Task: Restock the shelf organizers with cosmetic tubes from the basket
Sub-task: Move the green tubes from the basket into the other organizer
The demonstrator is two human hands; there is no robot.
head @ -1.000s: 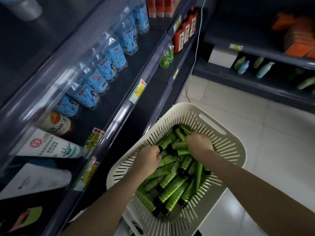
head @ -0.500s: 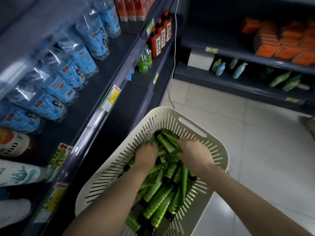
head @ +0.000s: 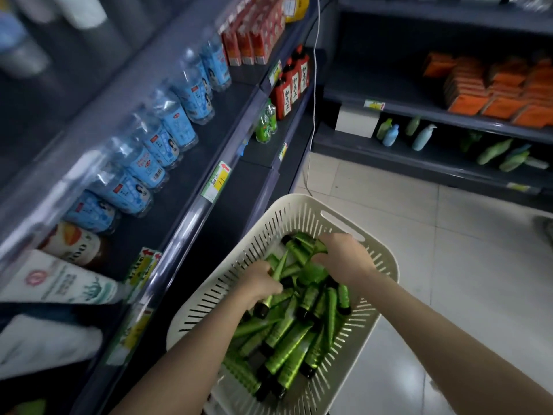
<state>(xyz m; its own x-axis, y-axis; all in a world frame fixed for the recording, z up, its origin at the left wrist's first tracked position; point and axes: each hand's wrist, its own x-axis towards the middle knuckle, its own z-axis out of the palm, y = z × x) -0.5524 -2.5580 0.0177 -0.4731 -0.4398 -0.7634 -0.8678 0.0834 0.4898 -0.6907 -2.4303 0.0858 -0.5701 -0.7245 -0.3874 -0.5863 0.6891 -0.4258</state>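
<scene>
Both hands are down in the cream slotted basket [head: 384,266], among a loose heap of green cosmetic tubes [head: 287,345] with black caps. The left hand [head: 257,284] has its fingers closed around one tube; the right hand [head: 347,259] curls over several at the far end, grip not fully visible. The tubes look light, soft-bodied and glossy, likely slippery; best taken mid-body or by the stiffer cap end. Dark shelving [head: 191,217] stands to the left, pale tiled floor [head: 449,280] beneath. No organizers can be identified.
</scene>
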